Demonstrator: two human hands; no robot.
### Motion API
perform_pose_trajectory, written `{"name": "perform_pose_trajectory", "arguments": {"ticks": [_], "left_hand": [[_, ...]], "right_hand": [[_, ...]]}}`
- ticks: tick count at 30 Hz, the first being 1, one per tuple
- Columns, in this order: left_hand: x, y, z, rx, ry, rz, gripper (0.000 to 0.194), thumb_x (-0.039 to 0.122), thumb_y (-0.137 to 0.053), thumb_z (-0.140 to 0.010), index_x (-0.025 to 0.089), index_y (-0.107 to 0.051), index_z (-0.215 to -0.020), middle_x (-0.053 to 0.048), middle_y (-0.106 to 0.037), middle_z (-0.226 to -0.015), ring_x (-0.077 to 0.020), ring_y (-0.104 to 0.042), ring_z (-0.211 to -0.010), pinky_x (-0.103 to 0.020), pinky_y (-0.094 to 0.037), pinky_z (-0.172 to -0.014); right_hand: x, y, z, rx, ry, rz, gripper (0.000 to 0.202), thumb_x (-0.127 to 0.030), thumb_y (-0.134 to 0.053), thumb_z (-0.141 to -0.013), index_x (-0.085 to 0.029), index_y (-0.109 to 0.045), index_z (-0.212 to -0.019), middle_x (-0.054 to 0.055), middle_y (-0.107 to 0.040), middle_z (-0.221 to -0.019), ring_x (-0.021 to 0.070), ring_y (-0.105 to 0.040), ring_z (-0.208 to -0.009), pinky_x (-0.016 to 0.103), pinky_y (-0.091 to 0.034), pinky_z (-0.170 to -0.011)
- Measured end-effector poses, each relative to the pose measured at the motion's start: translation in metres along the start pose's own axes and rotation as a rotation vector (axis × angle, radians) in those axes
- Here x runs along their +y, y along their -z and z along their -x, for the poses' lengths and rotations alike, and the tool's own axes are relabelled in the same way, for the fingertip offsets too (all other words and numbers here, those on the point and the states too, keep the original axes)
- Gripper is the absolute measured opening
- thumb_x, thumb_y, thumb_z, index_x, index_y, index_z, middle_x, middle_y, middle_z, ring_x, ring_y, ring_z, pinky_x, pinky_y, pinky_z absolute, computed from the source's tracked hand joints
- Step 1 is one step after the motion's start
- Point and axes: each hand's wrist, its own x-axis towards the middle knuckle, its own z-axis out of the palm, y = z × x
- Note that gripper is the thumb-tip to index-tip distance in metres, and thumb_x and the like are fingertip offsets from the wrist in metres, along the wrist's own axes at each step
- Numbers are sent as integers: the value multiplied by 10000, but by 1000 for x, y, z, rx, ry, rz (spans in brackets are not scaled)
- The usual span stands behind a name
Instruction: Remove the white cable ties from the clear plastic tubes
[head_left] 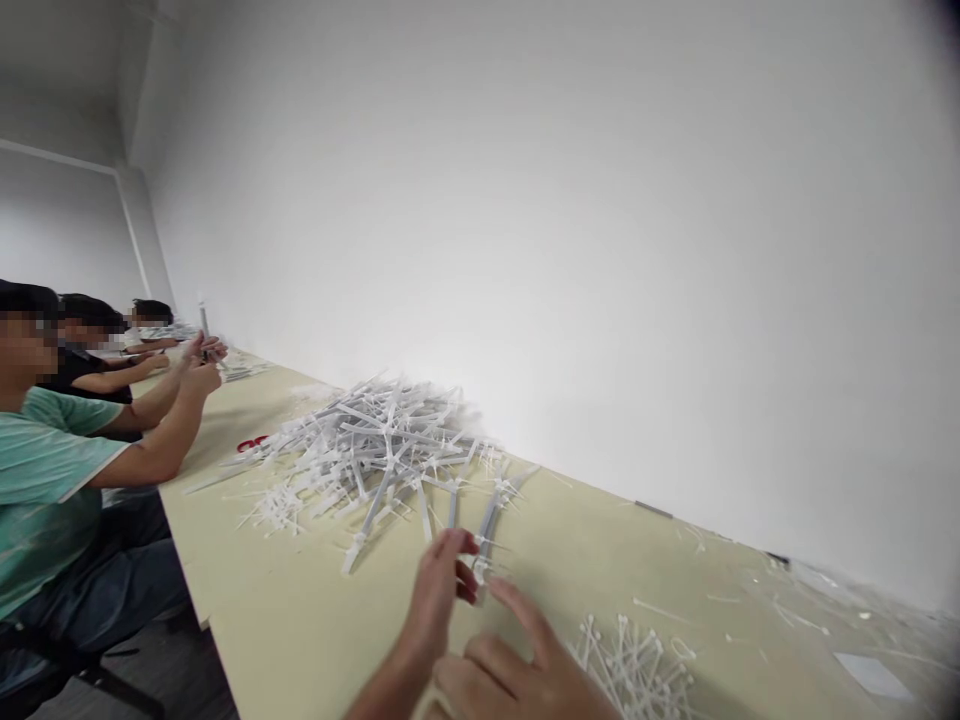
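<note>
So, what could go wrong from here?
The right hand is close to the loose ties, so it might scatter some. The grey strip at the left hand has its far end near the big pile and could catch on it if moved that way.

- Two of the wearer's hands: one left hand (433, 595), one right hand (517, 665)
- Three other people (52, 450)
- One worktop (262, 610)
- One big heap of grey strips and white ties (382, 430), too tangled to count singly
- Two bunches of loose cable ties, one smaller (277, 508), one near the right hand (636, 668); pieces uncountable
- One pair of red handles (247, 445)
- One white slip (874, 676)
</note>
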Motion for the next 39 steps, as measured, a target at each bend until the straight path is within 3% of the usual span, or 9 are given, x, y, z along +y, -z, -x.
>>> {"name": "perform_pose_trajectory", "arguments": {"ticks": [3, 5, 8, 10, 13, 17, 25, 32, 39], "left_hand": [[-14, 15, -62, 15, 36, -83, 372, 436, -296, -867, 166, -552, -867, -51, -645, -864, -127, -597, -575, -266, -489, -516], [-31, 39, -98, 70, 67, -199, 303, 387, -330, -858, 165, -536, -853, -69, -638, -854, -175, -623, -676, -278, -477, -556], [-59, 73, -134, 166, 71, -400, 225, 353, -414, -825, 173, -536, -881, -113, -593, -1063, -284, -579, -976, -340, -450, -712], [-75, 86, -146, 159, 75, -501, 220, 348, -447, -820, 172, -541, -911, -127, -562, -1135, -318, -546, -1034, -375, -426, -763], [-93, 92, -155, 88, 81, -599, 230, 346, -472, -833, 177, -550, -967, -106, -585, -1079, -297, -557, -1006, -386, -417, -790], [-99, 92, -167, -20, 101, -653, 326, 377, -483, -867, 157, -525, -1105, -76, -594, -1011, -225, -565, -947, -414, -441, -823], [-62, 109, -188, -261, 176, -549, 261, 358, -507, -881, 122, -575, -969, -12, -604, -796, -92, -564, -606, -245, -498, -549], [-34, 113, -185, -80, 125, -521, 287, 373, -491, -888, 123, -570, -1005, -23, -616, -828, -106, -585, -647, -266, -513, -589], [-11, 118, -172, 164, -93, -681, 340, 421, -466, -879, 149, -570, -1054, -79, -608, -1023, -215, -572, -960, -435, -443, -851]], "right_hand": [[17, -15, 52, -148, -8, -53, 322, -297, -427, -886, -202, -492, -585, -29, -570, -607, 116, -442, -491, 438, -416, -889], [30, -22, 80, -466, -30, -147, 333, -484, -478, -850, -203, -568, -696, 25, -646, -783, 175, -562, -653, 425, -451, -823], [48, -33, 101, -885, -290, -279, 393, -512, -485, -843, -212, -579, -1079, 119, -556, -1234, 283, -528, -1062, 484, -379, -939], [58, -45, 104, -997, -470, -331, 459, -488, -432, -877, -229, -479, -1254, 137, -440, -1367, 312, -426, -1201, 527, -308, -994], [65, -64, 106, -1050, -617, -332, 477, -468, -383, -899, -250, -421, -1321, 135, -387, -1410, 324, -383, -1243, 542, -285, -1001], [60, -76, 115, -1105, -673, -363, 509, -477, -376, -896, -249, -390, -1352, 133, -385, -1414, 313, -382, -1249, 532, -283, -1005], [59, -58, 127, -1013, -712, -305, 468, -480, -357, -902, -282, -425, -1321, 85, -276, -1477, 280, -356, -1261, 466, -259, -1037], [55, -31, 126, -917, -716, -229, 403, -347, -411, -880, -293, -455, -1277, 69, -246, -1484, 264, -393, -1228, 444, -315, -1005], [49, 7, 131, -884, -739, -187, 399, -307, -415, -872, -289, -489, -1264, 70, -232, -1495, 265, -394, -1251, 433, -354, -1001]]}}
